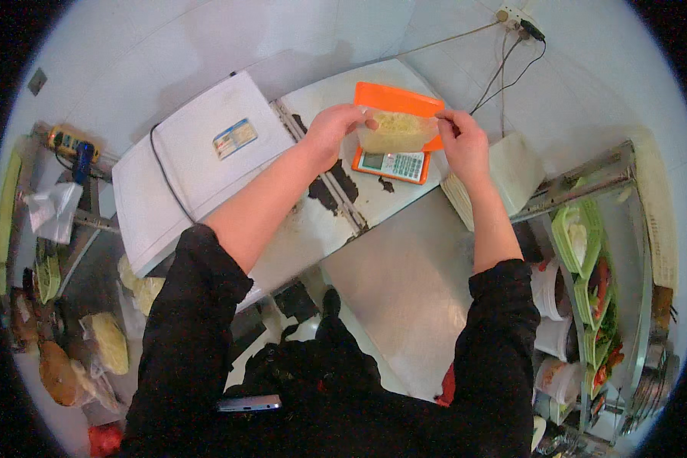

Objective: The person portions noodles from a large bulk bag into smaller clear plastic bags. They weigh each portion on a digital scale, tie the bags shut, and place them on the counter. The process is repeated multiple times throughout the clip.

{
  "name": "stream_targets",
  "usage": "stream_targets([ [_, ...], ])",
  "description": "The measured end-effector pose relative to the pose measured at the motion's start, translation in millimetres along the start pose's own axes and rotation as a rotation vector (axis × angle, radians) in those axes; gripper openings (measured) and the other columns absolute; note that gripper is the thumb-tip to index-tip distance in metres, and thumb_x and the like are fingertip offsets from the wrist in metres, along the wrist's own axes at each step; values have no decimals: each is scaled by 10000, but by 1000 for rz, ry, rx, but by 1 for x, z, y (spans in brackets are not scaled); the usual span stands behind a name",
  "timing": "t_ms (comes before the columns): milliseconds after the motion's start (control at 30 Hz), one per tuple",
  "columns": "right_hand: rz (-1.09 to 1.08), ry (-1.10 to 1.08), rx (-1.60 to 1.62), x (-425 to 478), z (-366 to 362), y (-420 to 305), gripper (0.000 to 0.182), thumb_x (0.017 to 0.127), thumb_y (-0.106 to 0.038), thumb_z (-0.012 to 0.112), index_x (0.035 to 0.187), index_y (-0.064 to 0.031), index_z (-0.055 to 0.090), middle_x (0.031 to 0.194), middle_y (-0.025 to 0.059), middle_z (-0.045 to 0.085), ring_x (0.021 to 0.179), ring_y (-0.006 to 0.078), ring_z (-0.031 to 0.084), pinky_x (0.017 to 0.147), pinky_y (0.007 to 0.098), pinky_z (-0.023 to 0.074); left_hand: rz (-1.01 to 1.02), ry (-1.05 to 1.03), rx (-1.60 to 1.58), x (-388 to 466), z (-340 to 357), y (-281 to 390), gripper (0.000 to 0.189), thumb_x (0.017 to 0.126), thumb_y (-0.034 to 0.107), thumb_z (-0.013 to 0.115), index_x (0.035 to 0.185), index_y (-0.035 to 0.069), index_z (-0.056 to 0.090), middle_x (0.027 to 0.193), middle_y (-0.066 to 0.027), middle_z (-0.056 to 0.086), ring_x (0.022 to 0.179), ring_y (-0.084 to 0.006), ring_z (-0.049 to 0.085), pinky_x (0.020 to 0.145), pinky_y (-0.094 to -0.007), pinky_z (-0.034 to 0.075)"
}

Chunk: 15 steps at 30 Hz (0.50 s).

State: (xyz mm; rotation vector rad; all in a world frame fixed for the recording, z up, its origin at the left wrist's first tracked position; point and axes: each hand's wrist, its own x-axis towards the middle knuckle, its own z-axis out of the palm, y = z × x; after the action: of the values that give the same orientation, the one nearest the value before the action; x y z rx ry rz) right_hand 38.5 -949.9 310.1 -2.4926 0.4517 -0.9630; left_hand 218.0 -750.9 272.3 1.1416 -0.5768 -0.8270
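Note:
My left hand (338, 130) pinches one upper corner of a clear plastic bag (398, 141) holding pale yellow shreds, perhaps food. At the opposite corner, my right hand (464, 137) grips the bag between thumb and fingers. The bag is stretched between both hands over an orange digital scale (399, 95). Whether it rests on the orange plate or hangs just above it I cannot tell. The scale's keypad and small display (394, 165) show below the bag. Beneath the scale is a white freezer top (320, 94) with dark, worn patches near its seam.
A white lid (189, 166) with a label and black cable lies left. Wall sockets (515, 22) with cords are upper right. A stack of white sheets (506, 172) stands beside my right forearm. Green baskets (575, 240) line the right shelf; a bagged yellow item (110, 342) lies lower left.

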Motion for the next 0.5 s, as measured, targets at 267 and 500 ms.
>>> stream_targets([
  [267, 114, -157, -9, 35, 47, 144, 226, 896, -84, 632, 1113, -38, 673, 1062, 152, 696, 896, 260, 684, 796, 347, 546, -233, 105, -25, 129, 31, -80, 324, 934, 209, 583, 1165, -12, 633, 1197, -118, 644, 1152, -226, 566, 1014, -359, 414],
  [500, 249, 158, 391, -41, 38, 132, 277, 904, -48, 621, 1179, -61, 652, 1102, 62, 677, 859, 151, 635, 750, 269, 517, -158, 396, 173, 37, 34, -80, 626, 864, 108, 614, 1454, 43, 414, 1374, -116, 521, 1286, -228, 461, 1097, -360, 347],
])
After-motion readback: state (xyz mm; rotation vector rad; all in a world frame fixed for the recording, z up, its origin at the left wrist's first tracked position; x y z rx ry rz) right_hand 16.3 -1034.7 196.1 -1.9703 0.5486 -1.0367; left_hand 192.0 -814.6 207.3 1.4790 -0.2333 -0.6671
